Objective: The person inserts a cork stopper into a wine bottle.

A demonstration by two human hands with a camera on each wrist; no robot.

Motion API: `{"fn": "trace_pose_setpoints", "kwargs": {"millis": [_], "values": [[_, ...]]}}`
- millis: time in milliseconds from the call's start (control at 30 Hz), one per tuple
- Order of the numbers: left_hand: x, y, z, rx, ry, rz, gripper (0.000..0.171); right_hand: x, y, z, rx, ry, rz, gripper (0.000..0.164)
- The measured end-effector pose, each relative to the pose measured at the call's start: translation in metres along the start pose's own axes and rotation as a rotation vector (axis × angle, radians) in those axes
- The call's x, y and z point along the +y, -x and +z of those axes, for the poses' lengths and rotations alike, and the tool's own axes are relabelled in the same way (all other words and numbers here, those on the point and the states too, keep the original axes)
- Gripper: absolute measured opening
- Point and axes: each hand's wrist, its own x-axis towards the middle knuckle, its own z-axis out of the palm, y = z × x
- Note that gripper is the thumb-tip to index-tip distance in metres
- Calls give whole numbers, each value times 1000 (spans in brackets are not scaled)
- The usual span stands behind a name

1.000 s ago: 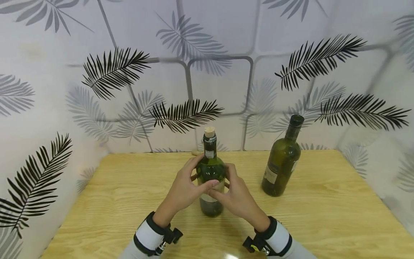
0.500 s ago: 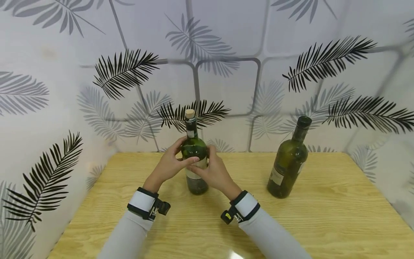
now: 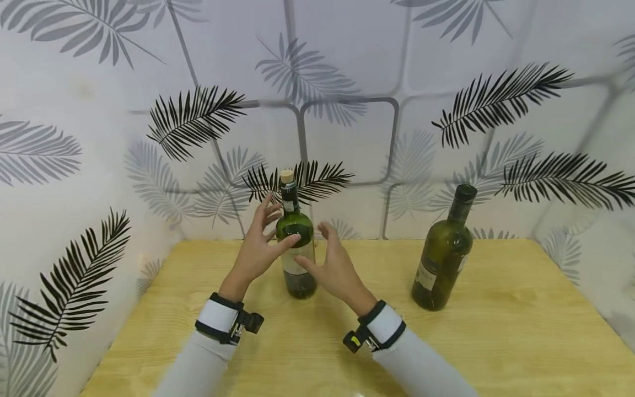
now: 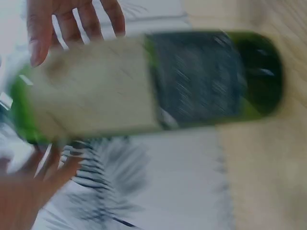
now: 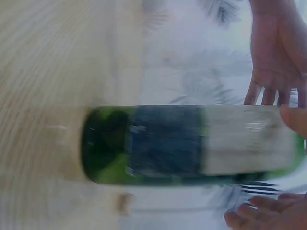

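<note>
A green wine bottle [image 3: 299, 266] with a pale label stands on the wooden table, left of centre in the head view. A cork [image 3: 286, 176] sits in its mouth. My left hand [image 3: 255, 251] is at the bottle's left side, fingers spread and its thumb crossing in front of the shoulder. On the other side, my right hand [image 3: 338, 269] has loosened fingers, with a gap showing between palm and glass. Both wrist views show the bottle [image 4: 100, 88] lengthwise and blurred, hands apart around its upper part.
A second, uncorked green wine bottle [image 3: 441, 259] stands on the right of the table [image 3: 516, 331]. Behind the table rises a wall [image 3: 347, 143] with a leaf pattern. A small tan piece [image 5: 125, 203] lies near the table's back edge in the right wrist view.
The corked bottle has moved away and left across the table, held in both hands. Since half a second ago both hands have loosened and let go of it; the other bottle stays put.
</note>
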Motion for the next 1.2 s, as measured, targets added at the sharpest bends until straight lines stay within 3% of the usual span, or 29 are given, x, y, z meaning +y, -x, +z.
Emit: {"fn": "trace_pose_setpoints", "kwargs": {"millis": [67, 167, 233, 300, 367, 433, 567, 667, 800, 933, 1000, 1200], "values": [[19, 8, 11, 162, -18, 200, 87, -4, 20, -20, 105, 51, -68, 90], [47, 13, 33, 341, -78, 517, 77, -11, 46, -55, 318, 129, -280, 91], [60, 12, 52, 348, -94, 657, 78, -15, 60, -79, 476, 177, -428, 89], [66, 9, 75, 285, -79, 700, 80, -21, 70, -100, 592, 196, -503, 87], [65, 7, 100, 175, -24, 629, 82, -24, 78, -118, 660, 192, -496, 84], [61, 5, 125, 45, 40, 489, 84, -20, 84, -134, 674, 174, -425, 80], [52, -6, 172, -181, 146, 186, 94, 7, 86, -160, 626, 145, -190, 86], [45, -15, 203, -279, 167, 67, 102, 28, 81, -173, 537, 119, -21, 95], [38, -26, 238, -345, 183, 8, 106, 48, 76, -180, 430, 90, 116, 100], [38, -31, 259, -376, 200, -18, 104, 63, 74, -182, 405, 81, 164, 98], [41, -32, 265, -360, 175, -28, 103, 68, 73, -183, 411, 73, 161, 94], [43, -32, 261, -325, 133, -55, 85, 71, 71, -177, 411, 52, 146, 80]]}}
